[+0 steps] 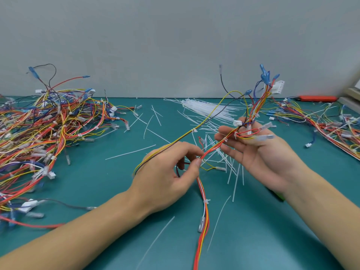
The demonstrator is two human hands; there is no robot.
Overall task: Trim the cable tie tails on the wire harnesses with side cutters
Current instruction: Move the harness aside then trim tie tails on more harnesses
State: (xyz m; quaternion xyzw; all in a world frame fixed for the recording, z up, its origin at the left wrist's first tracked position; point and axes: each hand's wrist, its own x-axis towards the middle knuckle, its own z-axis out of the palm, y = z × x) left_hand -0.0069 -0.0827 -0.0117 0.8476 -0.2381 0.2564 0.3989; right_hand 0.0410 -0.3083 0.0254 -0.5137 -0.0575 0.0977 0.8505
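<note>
A person's 2 bare hands hold 1 wire harness [216, 145] above the middle of a teal worktop [97, 184]. The left hand [165, 172] pinches the red, yellow and white wires between thumb and curled fingers [198, 162]. The right hand [259, 151] lies palm up under the harness, fingers apart and fairly straight, with clear terminals resting across them. The harness rises toward the far edge, ending in blue terminals and a white connector [277, 87]. A bundle of white cable ties [206, 109] lies near the far edge, with cut tails [224, 158] scattered below the hands. Harness heaps sit at the left edge [42, 133] and right edge [321, 123]. A green object [277, 195], possibly a tool handle, peeks from under the right wrist.
</note>
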